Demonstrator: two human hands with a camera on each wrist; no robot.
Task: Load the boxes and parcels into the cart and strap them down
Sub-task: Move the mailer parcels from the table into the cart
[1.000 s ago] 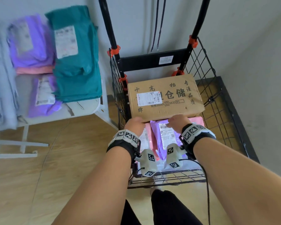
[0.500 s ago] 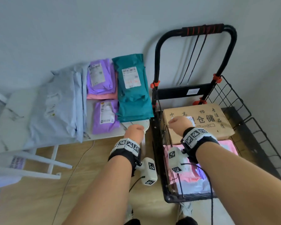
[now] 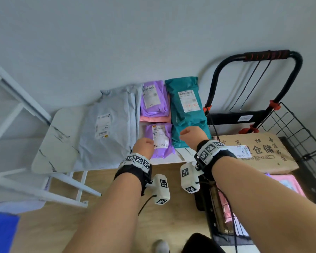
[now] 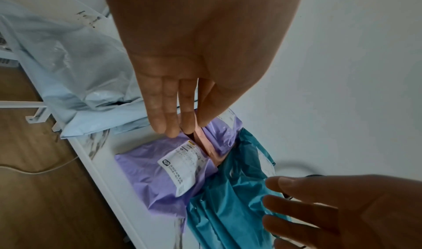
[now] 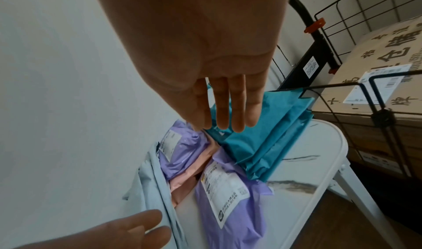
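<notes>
Left hand: fingers straight and together, empty, held over the near purple parcel; not clearly touching it.
Right hand: fingers straight, empty, held over the near end of the teal parcel.
Near purple parcel: flat on the white worktop, label up, just left of the teal parcel.
Far purple parcel: beyond the near one, lying on a pink parcel whose edge shows between the two.
Teal parcel: long, label up, at the worktop's right edge, right beside the cart.
Grey parcel: largest, left of the purple ones, label up.
Cart: black wire frame, right of the worktop, handle far, against the wall.
Cardboard box: inside the cart at the far end, printed top and label up.
Pink parcel in cart: near side of the box, partly under it; a purple corner shows beside it.
Floor: wood.
</notes>
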